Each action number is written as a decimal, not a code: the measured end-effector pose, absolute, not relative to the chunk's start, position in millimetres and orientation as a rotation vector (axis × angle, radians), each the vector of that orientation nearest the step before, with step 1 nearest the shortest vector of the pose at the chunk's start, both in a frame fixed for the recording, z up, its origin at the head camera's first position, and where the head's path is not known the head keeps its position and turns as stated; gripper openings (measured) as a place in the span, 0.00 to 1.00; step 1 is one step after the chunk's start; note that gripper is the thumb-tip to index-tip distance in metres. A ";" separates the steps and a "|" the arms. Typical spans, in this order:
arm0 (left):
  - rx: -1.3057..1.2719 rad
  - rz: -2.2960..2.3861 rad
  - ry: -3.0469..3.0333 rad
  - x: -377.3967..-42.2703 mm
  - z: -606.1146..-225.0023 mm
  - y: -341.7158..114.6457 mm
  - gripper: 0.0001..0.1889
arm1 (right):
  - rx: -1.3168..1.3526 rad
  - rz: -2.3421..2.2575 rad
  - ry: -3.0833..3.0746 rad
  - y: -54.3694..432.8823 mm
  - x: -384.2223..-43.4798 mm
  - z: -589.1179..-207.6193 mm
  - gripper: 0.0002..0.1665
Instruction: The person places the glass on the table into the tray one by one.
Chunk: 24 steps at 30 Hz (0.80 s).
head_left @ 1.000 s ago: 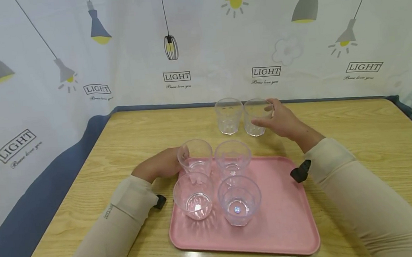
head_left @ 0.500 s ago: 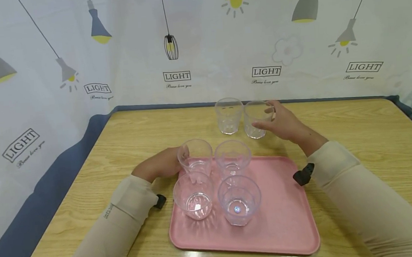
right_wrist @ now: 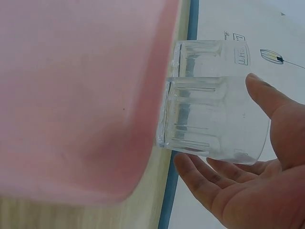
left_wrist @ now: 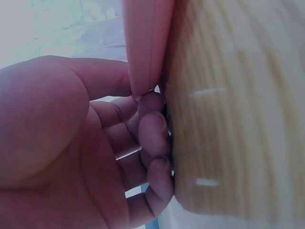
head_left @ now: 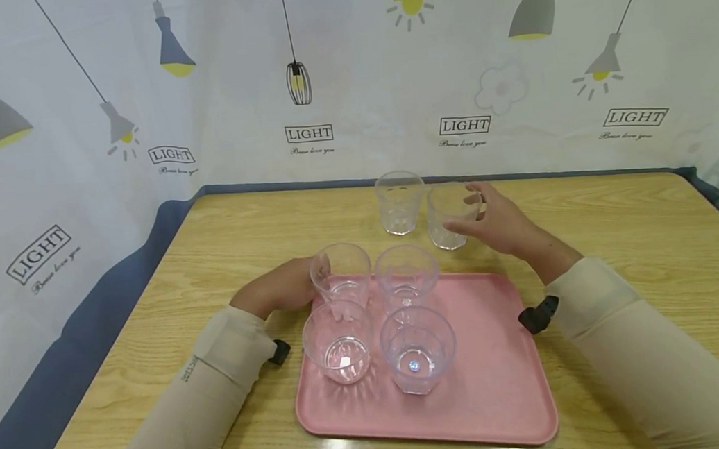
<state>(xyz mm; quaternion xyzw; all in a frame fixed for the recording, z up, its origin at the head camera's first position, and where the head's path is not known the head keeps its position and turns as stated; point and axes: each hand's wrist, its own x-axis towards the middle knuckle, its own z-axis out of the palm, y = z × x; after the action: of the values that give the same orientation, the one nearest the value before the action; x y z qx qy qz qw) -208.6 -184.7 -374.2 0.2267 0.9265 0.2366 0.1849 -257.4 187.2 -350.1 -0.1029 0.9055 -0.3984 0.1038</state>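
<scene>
My right hand (head_left: 498, 220) holds a clear plastic cup (head_left: 441, 212) by its side, behind the tray. In the right wrist view, the thumb lies on one side of this upright cup (right_wrist: 214, 117) and the fingers on the other. A second clear cup (head_left: 399, 208) stands just left of it on the table. With my left hand (head_left: 281, 285) I grip the pink tray (head_left: 496, 389) at its far left edge. The left wrist view shows the thumb against the tray rim (left_wrist: 148, 43) and curled fingers by its underside.
Several clear cups stand upright in two rows on the tray's left half, among them a front left cup (head_left: 338, 341) and a front right cup (head_left: 418, 349). Past the wooden table's (head_left: 259, 224) back edge hangs a lamp-print curtain (head_left: 374, 77).
My right hand has drawn its cup slightly towards me, so it now sits nearer the tray than the cup beside it. The left hand and the tray have stayed put.
</scene>
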 end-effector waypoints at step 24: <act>0.653 0.645 2.623 -205.1 -369.8 -183.7 0.20 | -0.295 -1.261 2.670 191.9 -235.8 -346.5 0.62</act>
<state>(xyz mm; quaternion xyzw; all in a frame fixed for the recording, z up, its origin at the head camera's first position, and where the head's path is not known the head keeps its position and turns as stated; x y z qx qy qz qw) -205.1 -183.7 -369.8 0.2311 0.9285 0.2283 0.1802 -235.8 191.9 -346.5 -0.0990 0.8964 -0.4233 0.0867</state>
